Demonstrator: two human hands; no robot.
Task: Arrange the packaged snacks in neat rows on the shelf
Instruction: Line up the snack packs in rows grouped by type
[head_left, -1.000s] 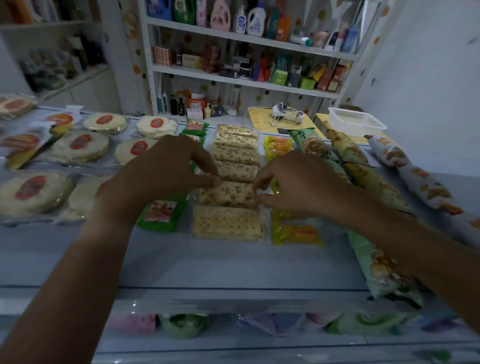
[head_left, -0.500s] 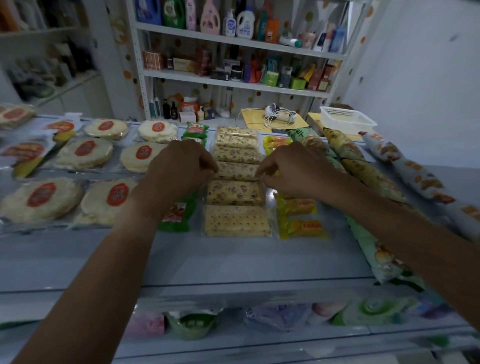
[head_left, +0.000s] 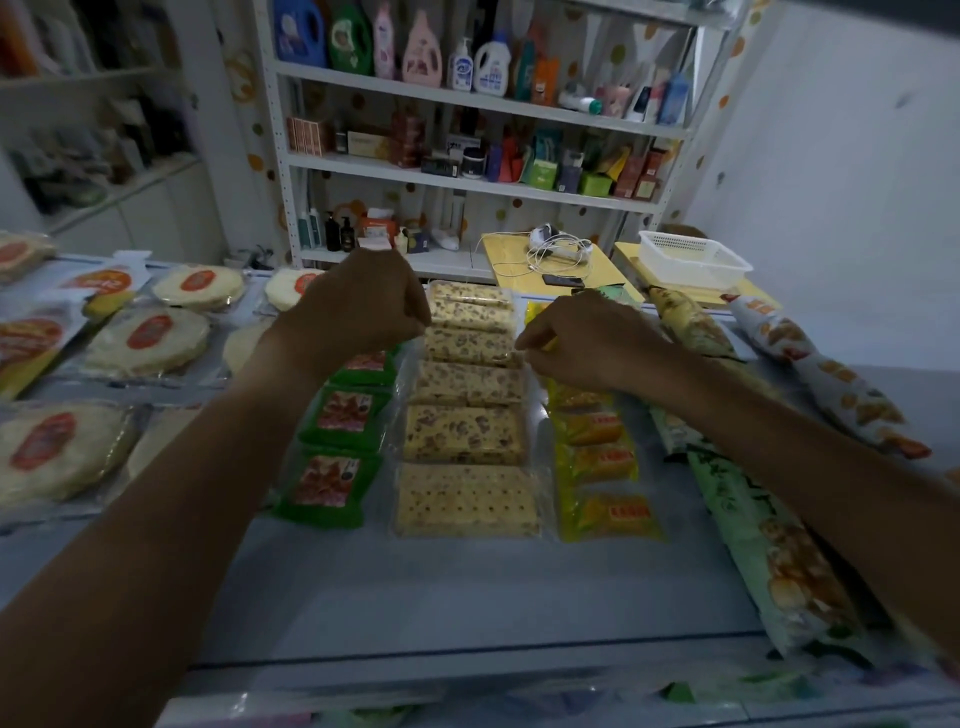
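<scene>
Round flatbreads (head_left: 145, 340) fill the surface's (head_left: 467, 587) left side; long snack bags (head_left: 769, 540) run along the right edge. White basket (head_left: 693, 259) and cables (head_left: 558, 249) sit past the far edge. Center: green packs (head_left: 324, 483), cracker packs (head_left: 465, 434), yellow packs (head_left: 605, 467) in 3 rows front to back. Left hand (head_left: 363, 306) curled, at the cracker row's far left; can't tell if it grips. Right hand (head_left: 587, 340) pinches a cracker pack's right edge.

Dim room: a white metal shelving rack (head_left: 467, 184) of bottles stands against a dotted wall (head_left: 244, 130); plain white wall (head_left: 841, 156) at right.
</scene>
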